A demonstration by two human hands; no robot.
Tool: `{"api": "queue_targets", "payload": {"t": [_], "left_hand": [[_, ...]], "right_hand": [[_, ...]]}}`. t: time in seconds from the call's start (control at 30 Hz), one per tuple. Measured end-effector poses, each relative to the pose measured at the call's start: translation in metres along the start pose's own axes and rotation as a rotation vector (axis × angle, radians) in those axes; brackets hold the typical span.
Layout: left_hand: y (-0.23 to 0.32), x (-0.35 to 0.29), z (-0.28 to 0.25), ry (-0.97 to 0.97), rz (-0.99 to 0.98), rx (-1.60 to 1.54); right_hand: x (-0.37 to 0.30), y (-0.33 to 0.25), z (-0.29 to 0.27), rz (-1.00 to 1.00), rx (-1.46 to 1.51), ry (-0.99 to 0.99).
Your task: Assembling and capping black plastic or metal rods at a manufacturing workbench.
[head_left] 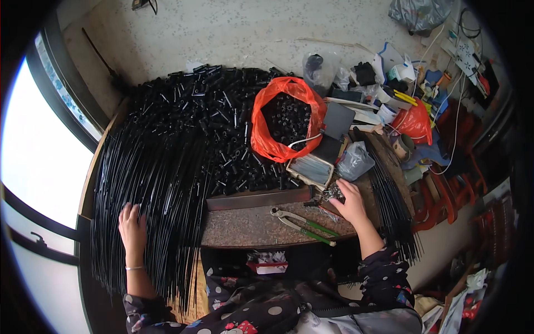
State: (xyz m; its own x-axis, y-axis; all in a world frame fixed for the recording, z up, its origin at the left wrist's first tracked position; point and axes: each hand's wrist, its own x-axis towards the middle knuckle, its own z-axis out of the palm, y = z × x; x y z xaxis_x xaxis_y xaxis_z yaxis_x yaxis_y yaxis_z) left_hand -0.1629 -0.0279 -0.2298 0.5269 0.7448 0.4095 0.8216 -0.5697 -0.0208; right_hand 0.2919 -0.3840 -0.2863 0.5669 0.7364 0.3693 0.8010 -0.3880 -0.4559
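My left hand [132,229] lies over a wide bundle of long thin black rods [167,189], its fingers stretched out and holding none that I can see. At the right of the table, my right hand [351,205] reaches into a small heap of shiny metal parts [332,192]. Its thumb and fingers are apart around the heap's edge; the fingertips are partly hidden. Just left of that hand lie pincers [303,222] with green handles. Behind them runs a long dark metal bar [258,199], in front of a large pile of short black tubular pieces [222,122].
An open red plastic bag [259,136] holds small black parts. A tray [311,170] of thin clear strips and a clear plastic bag [356,161] sit near my right hand. More black rods [389,206] hang over the table's right edge. Clutter crowds the back right.
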Motion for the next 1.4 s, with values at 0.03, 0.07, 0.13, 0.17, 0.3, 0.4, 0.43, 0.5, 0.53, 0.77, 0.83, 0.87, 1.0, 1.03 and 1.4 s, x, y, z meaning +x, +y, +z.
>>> {"api": "queue_targets", "payload": {"t": [0.03,0.07,0.13,0.17,0.3,0.4,0.43,0.5,0.53,0.77,0.83,0.87,1.0,1.03,1.4], "left_hand": [[-0.002,0.0,0.008,-0.001,-0.004,0.004],[-0.004,0.0,0.013,-0.09,-0.121,0.1],[-0.017,0.0,0.026,-0.194,-0.207,0.209],[-0.016,0.002,0.025,-0.197,-0.203,0.208],[-0.022,0.005,0.027,-0.14,-0.206,0.134],[-0.021,0.005,0.025,-0.105,-0.225,0.066],[-0.021,0.003,0.026,-0.105,-0.225,0.063],[-0.02,0.001,0.028,-0.058,-0.212,0.089],[-0.021,0.0,0.028,-0.059,-0.214,0.087],[-0.021,0.001,0.027,-0.056,-0.218,0.066],[-0.021,0.0,0.027,-0.058,-0.239,0.083],[-0.022,0.0,0.027,-0.056,-0.237,0.083],[-0.027,-0.002,0.031,-0.018,-0.2,0.028],[-0.029,-0.003,0.031,0.008,-0.179,-0.001],[-0.028,0.01,0.014,-0.139,-0.343,0.076]], "right_hand": [[0.002,-0.001,0.0,0.06,-0.037,-0.066],[0.005,0.0,0.003,0.055,-0.032,-0.069],[0.009,0.0,0.006,0.104,-0.117,-0.066],[0.01,0.003,0.006,0.108,-0.119,-0.067],[0.025,0.012,0.007,0.166,-0.107,-0.2],[0.031,0.01,0.005,0.202,-0.108,-0.252],[0.032,0.009,0.005,0.213,-0.11,-0.264],[0.03,0.013,0.005,0.173,-0.074,-0.241],[0.028,0.014,0.004,0.131,-0.034,-0.221],[0.017,0.013,-0.007,-0.086,0.19,-0.132],[0.017,0.004,-0.011,-0.178,0.123,-0.207],[0.017,0.004,-0.01,-0.187,0.092,-0.228],[0.015,0.014,-0.003,-0.185,0.06,-0.238],[0.014,0.017,-0.001,-0.176,0.07,-0.233],[0.006,-0.002,0.0,0.068,0.131,-0.214]]}}
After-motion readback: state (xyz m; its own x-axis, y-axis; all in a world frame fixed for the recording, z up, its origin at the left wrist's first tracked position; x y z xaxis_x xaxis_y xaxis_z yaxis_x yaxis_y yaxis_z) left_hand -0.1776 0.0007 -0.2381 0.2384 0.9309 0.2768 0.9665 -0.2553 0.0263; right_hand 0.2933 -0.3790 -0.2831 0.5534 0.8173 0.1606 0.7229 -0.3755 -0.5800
